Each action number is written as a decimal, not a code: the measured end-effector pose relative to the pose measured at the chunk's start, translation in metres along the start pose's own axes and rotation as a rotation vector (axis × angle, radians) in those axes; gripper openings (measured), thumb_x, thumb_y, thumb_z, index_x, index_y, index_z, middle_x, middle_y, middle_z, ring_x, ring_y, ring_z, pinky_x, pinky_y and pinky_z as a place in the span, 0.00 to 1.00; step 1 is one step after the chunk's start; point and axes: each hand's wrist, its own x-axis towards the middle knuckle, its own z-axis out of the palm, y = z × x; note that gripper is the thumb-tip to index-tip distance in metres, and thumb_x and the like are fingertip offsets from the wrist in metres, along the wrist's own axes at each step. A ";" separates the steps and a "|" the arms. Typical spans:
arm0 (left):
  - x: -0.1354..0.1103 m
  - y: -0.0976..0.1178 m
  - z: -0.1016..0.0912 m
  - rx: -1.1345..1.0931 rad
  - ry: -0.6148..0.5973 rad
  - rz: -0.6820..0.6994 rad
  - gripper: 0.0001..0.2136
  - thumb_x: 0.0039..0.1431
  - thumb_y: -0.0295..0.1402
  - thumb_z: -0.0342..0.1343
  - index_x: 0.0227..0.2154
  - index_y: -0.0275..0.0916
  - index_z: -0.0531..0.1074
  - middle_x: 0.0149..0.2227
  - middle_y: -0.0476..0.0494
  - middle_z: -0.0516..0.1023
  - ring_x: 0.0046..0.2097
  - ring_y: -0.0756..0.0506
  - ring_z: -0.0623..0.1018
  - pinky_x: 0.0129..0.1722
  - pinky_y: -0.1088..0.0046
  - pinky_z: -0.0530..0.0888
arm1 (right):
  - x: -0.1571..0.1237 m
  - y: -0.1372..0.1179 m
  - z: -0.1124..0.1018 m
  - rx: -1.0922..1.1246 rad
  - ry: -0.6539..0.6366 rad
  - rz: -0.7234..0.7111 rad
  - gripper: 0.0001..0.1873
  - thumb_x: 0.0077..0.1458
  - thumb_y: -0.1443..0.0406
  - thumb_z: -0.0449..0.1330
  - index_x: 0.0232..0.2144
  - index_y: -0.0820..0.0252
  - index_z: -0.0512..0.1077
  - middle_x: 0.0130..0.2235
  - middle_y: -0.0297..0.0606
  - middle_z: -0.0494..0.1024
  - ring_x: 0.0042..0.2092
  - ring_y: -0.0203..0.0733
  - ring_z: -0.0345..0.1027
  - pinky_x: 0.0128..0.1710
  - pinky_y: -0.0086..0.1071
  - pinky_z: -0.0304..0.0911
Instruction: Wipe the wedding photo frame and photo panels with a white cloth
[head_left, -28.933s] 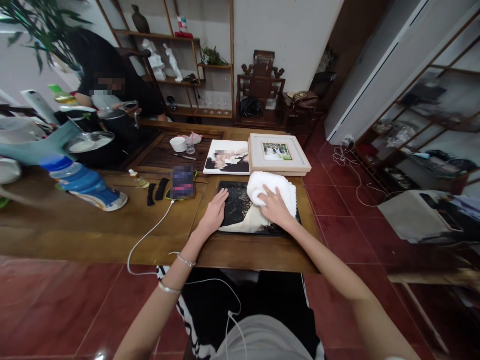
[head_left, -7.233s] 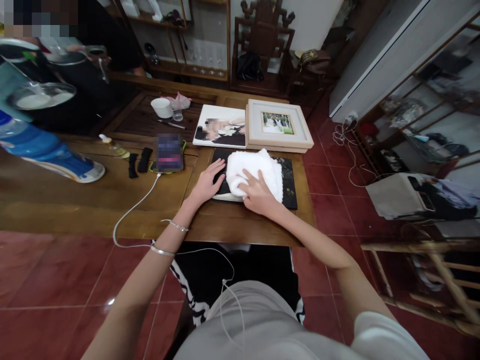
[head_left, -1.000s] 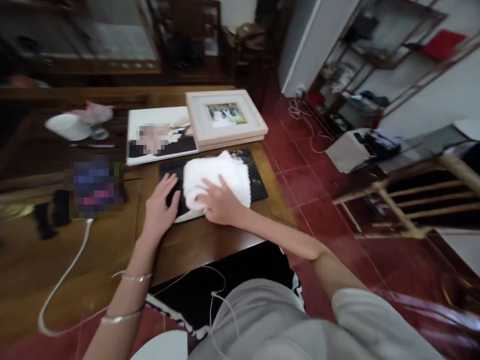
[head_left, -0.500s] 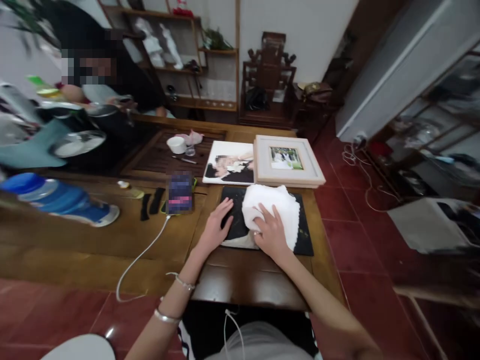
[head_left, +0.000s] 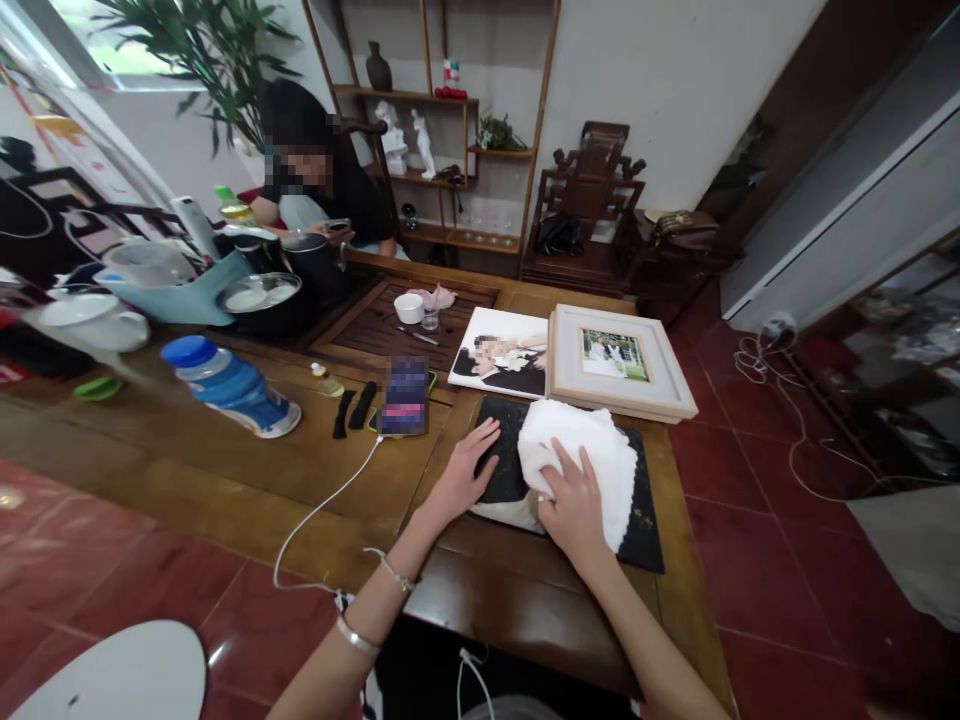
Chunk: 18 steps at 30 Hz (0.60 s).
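Observation:
A white cloth (head_left: 611,465) with a scalloped edge lies bunched on a black mat (head_left: 646,515) at the table's near right end. My right hand (head_left: 576,505) presses on this cloth, some fingers stretched over it and the others tucked into a fold. Flat at the mat's left edge rests my left hand (head_left: 466,472), fingers apart, holding nothing. Between my hands a pale beige piece (head_left: 504,513) shows along the mat's near edge; part of it is hidden under the cloth and my right hand.
Behind the mat lie a photo print (head_left: 501,350) and a framed picture (head_left: 675,375). To the left are a charging phone (head_left: 405,395), black strips (head_left: 364,405), a small bottle (head_left: 327,382) and a large blue-capped bottle (head_left: 232,390). Another person (head_left: 360,190) sits across the table (head_left: 337,520).
The camera view has swung left and up, so everything sits lower and further right. Both hands stay nearly where they were on the mat and cloth.

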 end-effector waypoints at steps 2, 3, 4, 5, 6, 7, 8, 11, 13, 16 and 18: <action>0.000 0.000 0.000 -0.001 0.005 0.001 0.19 0.66 0.30 0.48 0.58 0.42 0.65 0.61 0.36 0.67 0.65 0.40 0.63 0.62 0.50 0.63 | 0.000 0.000 0.001 -0.007 0.008 0.001 0.19 0.44 0.75 0.51 0.37 0.61 0.75 0.56 0.48 0.73 0.61 0.52 0.61 0.65 0.52 0.44; 0.001 0.000 0.001 -0.001 0.008 0.002 0.19 0.66 0.30 0.48 0.58 0.42 0.65 0.61 0.36 0.68 0.64 0.39 0.64 0.62 0.50 0.63 | 0.000 0.000 0.001 -0.011 0.010 0.001 0.19 0.43 0.75 0.51 0.37 0.60 0.75 0.56 0.47 0.73 0.61 0.51 0.61 0.65 0.52 0.44; 0.001 -0.001 0.001 -0.001 0.007 0.004 0.19 0.66 0.30 0.48 0.58 0.42 0.65 0.61 0.36 0.67 0.64 0.39 0.64 0.62 0.49 0.63 | 0.000 0.000 0.002 -0.015 0.011 0.001 0.20 0.43 0.75 0.51 0.37 0.60 0.75 0.56 0.47 0.73 0.61 0.51 0.61 0.66 0.52 0.44; 0.001 -0.001 0.001 -0.001 0.005 0.006 0.19 0.66 0.30 0.48 0.58 0.42 0.65 0.61 0.36 0.67 0.64 0.39 0.63 0.61 0.49 0.63 | 0.000 0.001 0.002 -0.018 0.012 0.000 0.20 0.43 0.75 0.51 0.38 0.60 0.75 0.56 0.46 0.73 0.61 0.51 0.61 0.66 0.52 0.44; 0.001 -0.001 0.001 -0.001 0.003 0.007 0.19 0.66 0.30 0.48 0.58 0.42 0.66 0.61 0.36 0.67 0.64 0.39 0.63 0.61 0.49 0.64 | 0.000 0.001 0.002 -0.020 0.014 0.000 0.20 0.43 0.75 0.51 0.38 0.60 0.75 0.56 0.47 0.73 0.61 0.51 0.61 0.65 0.52 0.44; 0.001 -0.001 0.001 -0.001 0.001 0.005 0.18 0.66 0.30 0.48 0.58 0.41 0.66 0.61 0.35 0.67 0.64 0.39 0.63 0.61 0.49 0.64 | 0.000 0.001 0.003 -0.021 0.014 0.001 0.21 0.43 0.75 0.51 0.39 0.60 0.75 0.56 0.47 0.73 0.61 0.51 0.61 0.65 0.52 0.45; 0.001 -0.001 0.001 -0.001 0.000 0.002 0.18 0.66 0.30 0.48 0.58 0.41 0.66 0.61 0.35 0.67 0.64 0.39 0.63 0.61 0.49 0.64 | 0.000 0.001 0.003 -0.021 0.013 0.000 0.21 0.43 0.75 0.51 0.39 0.61 0.75 0.56 0.47 0.73 0.61 0.52 0.61 0.65 0.53 0.45; 0.002 0.000 0.000 -0.001 -0.001 -0.010 0.18 0.65 0.30 0.49 0.58 0.42 0.66 0.61 0.36 0.67 0.64 0.39 0.63 0.62 0.49 0.63 | 0.000 0.002 0.003 -0.016 0.000 0.000 0.22 0.44 0.75 0.51 0.41 0.61 0.75 0.57 0.47 0.73 0.61 0.53 0.61 0.65 0.54 0.45; 0.002 0.001 0.000 0.002 -0.005 -0.012 0.18 0.65 0.30 0.49 0.58 0.42 0.66 0.61 0.36 0.67 0.65 0.39 0.63 0.62 0.49 0.63 | 0.000 0.002 0.003 -0.012 0.004 -0.001 0.21 0.44 0.75 0.51 0.40 0.62 0.75 0.57 0.48 0.72 0.61 0.53 0.62 0.64 0.54 0.46; 0.001 0.000 0.001 0.007 -0.002 -0.009 0.18 0.65 0.29 0.49 0.58 0.42 0.66 0.61 0.36 0.67 0.65 0.40 0.63 0.61 0.50 0.64 | 0.001 0.001 0.002 -0.010 0.019 0.000 0.21 0.44 0.74 0.51 0.40 0.61 0.76 0.57 0.48 0.72 0.60 0.52 0.62 0.64 0.54 0.46; 0.001 -0.001 0.001 0.008 -0.002 -0.006 0.18 0.65 0.29 0.49 0.58 0.41 0.66 0.61 0.36 0.67 0.64 0.40 0.63 0.61 0.50 0.63 | 0.001 0.001 0.003 -0.006 0.020 0.006 0.21 0.43 0.75 0.52 0.40 0.60 0.76 0.56 0.46 0.73 0.61 0.51 0.62 0.65 0.52 0.45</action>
